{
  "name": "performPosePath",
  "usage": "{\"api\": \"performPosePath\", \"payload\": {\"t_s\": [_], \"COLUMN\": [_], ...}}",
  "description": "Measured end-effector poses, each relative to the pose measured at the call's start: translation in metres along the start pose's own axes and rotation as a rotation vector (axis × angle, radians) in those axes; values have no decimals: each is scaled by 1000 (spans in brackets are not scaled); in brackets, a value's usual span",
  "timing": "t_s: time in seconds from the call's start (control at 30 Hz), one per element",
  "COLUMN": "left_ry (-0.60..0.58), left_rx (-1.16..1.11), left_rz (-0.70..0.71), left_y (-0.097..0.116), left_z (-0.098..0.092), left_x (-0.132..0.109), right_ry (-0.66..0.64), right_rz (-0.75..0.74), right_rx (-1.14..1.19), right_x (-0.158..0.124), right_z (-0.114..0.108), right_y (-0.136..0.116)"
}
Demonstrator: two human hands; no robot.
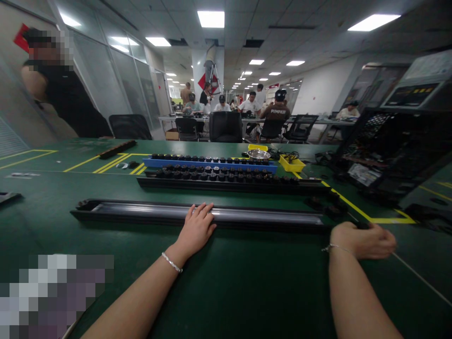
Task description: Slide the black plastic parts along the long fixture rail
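A long black channel (123, 216) with a shiny clear strip (261, 215) inside lies across the green table. My left hand (198, 226) rests on the middle of this channel, its fingers spread over the strip and near edge. Beyond the channel's right end, my right hand (365, 240) is closed around a small dark object whose shape is mostly hidden by the fingers. Several dark parts (330, 205) lie just behind the right hand. Farther back, a blue rail (208, 165) and a black rail (233, 185) carry rows of small black parts.
A yellow tray (292, 164) and a metal bowl (259, 154) stand behind the rails. An open black computer case (374, 150) is at the back right. A dark bar (117, 149) lies back left. One person (67, 89) stands beyond the table; others sit farther away.
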State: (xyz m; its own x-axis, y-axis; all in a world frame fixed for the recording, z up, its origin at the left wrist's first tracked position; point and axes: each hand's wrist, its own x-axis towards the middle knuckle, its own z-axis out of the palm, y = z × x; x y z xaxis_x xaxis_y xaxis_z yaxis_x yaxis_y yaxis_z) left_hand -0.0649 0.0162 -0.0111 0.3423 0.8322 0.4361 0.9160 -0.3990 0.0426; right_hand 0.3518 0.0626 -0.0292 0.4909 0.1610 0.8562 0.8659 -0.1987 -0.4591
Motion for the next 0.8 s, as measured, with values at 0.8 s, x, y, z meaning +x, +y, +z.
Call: {"api": "performPosePath", "payload": {"t_s": [0.8], "left_ry": [56], "left_rx": [-44], "left_rz": [-294], "left_y": [-50], "left_z": [-24], "left_x": [22], "right_ry": [-905], "right_rz": [-396], "right_rx": [41], "right_x": [-33], "right_z": [-9], "right_y": [-110]}}
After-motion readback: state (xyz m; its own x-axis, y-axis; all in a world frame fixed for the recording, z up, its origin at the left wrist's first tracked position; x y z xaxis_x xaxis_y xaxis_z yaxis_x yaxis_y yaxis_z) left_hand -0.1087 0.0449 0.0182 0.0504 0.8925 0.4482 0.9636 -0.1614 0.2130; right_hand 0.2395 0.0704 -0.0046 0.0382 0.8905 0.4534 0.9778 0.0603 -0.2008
